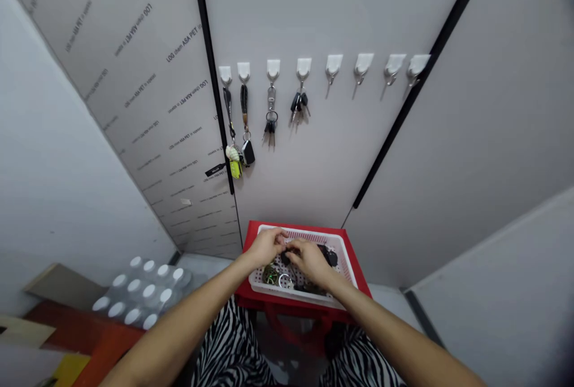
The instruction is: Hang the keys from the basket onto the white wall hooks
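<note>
Both hands meet over a white plastic basket (pixel 347 262) with perforated sides. My left hand (pixel 268 246) has its thumb and fingers pinched together above the basket's left part. Just to its right, my right hand (pixel 309 260) is also closed, its fingertips nearly touching the left ones. A small dark thing (pixel 285 259) shows at the fingertips; I cannot make out what it is. In the basket lie key rings (pixel 286 280), a greenish coiled bunch (pixel 270 274) and black key fobs (pixel 330 255), partly hidden by my right hand.
The basket stands on a red surface (pixel 354 243). On the cabinet door ahead are several white hooks (pixel 304 66); the left ones carry key bunches (pixel 269 127), the right ones (pixel 334 65) hang bare. Several white-capped bottles (pixel 149 291) stand at the lower left.
</note>
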Demonstrator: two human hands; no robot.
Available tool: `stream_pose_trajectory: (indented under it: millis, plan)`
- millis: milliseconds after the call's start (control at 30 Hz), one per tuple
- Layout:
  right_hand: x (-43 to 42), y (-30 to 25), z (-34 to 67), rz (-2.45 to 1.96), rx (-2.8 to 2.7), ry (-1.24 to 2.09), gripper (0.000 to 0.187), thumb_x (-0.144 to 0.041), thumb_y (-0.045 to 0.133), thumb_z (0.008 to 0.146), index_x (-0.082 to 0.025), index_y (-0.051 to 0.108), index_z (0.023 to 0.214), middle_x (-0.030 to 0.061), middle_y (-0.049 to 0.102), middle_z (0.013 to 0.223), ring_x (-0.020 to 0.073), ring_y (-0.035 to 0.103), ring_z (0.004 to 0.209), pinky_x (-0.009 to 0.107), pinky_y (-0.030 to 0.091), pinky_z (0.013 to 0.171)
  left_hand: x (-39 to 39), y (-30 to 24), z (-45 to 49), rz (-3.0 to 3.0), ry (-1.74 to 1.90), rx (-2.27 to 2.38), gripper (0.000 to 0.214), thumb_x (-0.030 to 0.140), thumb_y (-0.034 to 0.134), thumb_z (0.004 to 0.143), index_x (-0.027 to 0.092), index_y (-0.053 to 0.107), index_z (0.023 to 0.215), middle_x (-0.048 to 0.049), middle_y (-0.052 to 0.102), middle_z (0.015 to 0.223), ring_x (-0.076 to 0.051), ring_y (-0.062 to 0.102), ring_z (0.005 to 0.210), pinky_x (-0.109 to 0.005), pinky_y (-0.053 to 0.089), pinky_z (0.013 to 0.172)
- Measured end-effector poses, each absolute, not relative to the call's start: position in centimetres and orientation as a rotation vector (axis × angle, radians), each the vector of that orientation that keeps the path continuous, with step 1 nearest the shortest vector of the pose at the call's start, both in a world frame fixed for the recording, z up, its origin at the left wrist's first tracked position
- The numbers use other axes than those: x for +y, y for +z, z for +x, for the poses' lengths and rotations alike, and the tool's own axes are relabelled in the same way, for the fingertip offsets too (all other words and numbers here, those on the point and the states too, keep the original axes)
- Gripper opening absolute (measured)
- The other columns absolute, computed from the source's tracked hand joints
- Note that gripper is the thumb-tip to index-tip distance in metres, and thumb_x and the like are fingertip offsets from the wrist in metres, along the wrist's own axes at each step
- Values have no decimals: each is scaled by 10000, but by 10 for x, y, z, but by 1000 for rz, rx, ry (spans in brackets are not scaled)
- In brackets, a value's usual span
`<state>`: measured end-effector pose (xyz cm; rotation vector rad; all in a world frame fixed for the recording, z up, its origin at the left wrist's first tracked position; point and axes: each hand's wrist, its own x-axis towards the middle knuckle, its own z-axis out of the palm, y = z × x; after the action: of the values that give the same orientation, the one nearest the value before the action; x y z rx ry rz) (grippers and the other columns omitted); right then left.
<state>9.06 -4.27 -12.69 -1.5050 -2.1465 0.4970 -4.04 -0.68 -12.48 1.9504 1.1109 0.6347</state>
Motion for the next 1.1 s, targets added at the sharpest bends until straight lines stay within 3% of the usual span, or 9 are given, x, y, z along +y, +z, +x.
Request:
stream_pose_trajectory:
  millis: [167,367,700,900,1100]
  plan:
    - [-38,-110,93,-1462,-1894,680,158,-252,406,648,-146,517,610,-5,508,546,99,449,524,203,340,517,-2,-105,-37,1703,845,1031,195,111,504,558,125,497,752,43,499,554,-58,450,519,-165,357,517]
    - [-20,-61,111,-1407,-1660,816,184,-294,414,629,-137,485,565,-44,423,444,64,383,418,184,316,434,6,-69,-20,1521,942,869,130,158,489,601,106,513,718,4,544,631,-67,478,594,-195,373,602]
    - [19,66,136,-1265,-1425,522,162,-294,484,574,-132,491,561,-45,452,414,52,407,380,187,363,416,47,44,25,1580,1296,971,118,134,462,609,103,534,697,4,538,550,-48,462,487,-176,375,508]
    - [49,118,138,-1128,-1257,409,96,-217,495,575,-123,493,552,-35,467,445,42,428,386,167,393,382,59,99,35,1931,1525,1018,188,132,434,629,128,564,765,-38,590,734,-93,512,661,-205,391,648]
    - [71,136,134,-1200,-1161,330,88,-197,471,595,-126,511,562,-10,511,472,63,460,407,168,398,366,66,113,39,2250,1500,1220,276,89,380,642,123,555,853,-89,554,894,-161,482,840,-257,334,778]
